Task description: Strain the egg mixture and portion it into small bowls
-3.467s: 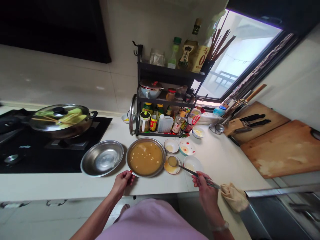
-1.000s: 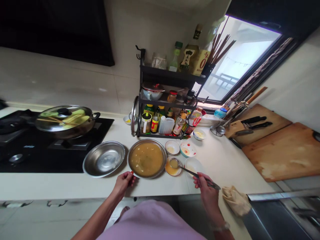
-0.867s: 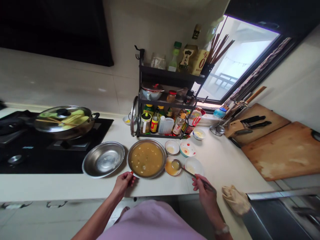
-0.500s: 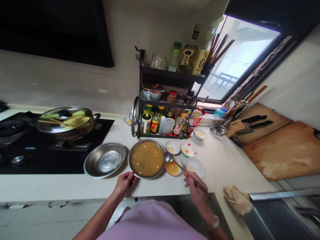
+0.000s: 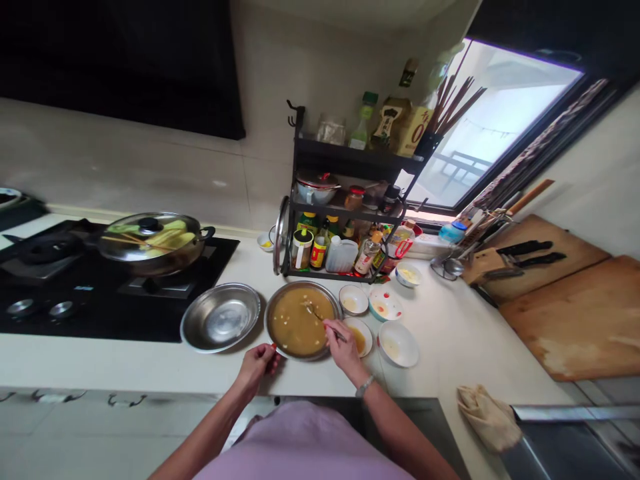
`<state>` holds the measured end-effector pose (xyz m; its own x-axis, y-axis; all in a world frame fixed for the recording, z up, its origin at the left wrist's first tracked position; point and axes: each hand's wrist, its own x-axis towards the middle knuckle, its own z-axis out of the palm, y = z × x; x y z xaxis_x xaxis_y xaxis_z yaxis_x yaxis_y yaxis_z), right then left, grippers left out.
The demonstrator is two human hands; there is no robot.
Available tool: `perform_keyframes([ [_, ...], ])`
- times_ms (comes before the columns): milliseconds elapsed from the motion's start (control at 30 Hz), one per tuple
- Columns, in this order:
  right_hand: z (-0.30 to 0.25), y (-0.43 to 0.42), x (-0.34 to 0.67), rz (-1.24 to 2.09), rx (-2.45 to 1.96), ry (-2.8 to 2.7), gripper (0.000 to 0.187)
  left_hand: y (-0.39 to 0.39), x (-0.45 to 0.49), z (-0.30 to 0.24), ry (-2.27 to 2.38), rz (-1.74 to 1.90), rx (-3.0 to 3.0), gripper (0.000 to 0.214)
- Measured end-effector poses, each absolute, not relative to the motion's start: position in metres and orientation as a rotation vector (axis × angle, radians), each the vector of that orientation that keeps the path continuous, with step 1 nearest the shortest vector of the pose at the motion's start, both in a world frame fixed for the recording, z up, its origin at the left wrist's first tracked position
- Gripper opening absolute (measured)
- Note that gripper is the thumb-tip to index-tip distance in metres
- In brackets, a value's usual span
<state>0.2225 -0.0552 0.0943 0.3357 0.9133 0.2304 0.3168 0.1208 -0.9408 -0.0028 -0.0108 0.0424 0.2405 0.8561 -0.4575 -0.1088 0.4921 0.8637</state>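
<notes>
A round metal basin of brown, soupy liquid with pale bits stands on the white counter. My left hand pinches its lower left rim. Over the basin's right side, my right hand is closed round the handle of a ladle, whose bowl dips into the liquid. To the left stands a second metal basin with nothing in it. Small bowls cluster on the right: one with yellow-orange liquid, partly behind my right hand, a white one, a red-spotted one and a small one.
A lidded pan sits on the black hob. Behind the basin rises a black rack with bottles and jars. Knives in a wooden block, cutting boards and a cloth are at the right.
My right hand has moved left from above the small bowls, and the ladle's bowl has gone into the brown liquid. My left hand stays on the rim. The view has shifted slightly.
</notes>
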Motion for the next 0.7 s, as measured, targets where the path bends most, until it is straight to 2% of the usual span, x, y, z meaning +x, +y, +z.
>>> perform_keyframes([
  [133,0.083,-0.050,0.225,0.732,-1.481,-0.897,0.029,-0.012,-0.002,0.043,1.131,0.789,0.809,0.046],
  [267,0.091,-0.058,0.231,0.830,-1.406,-0.601,0.025,-0.012,-0.002,0.045,1.135,0.790,0.800,0.045],
  [700,0.119,-0.102,0.251,0.785,-1.318,-0.414,0.026,-0.012,-0.002,0.047,1.155,0.779,0.799,0.041],
])
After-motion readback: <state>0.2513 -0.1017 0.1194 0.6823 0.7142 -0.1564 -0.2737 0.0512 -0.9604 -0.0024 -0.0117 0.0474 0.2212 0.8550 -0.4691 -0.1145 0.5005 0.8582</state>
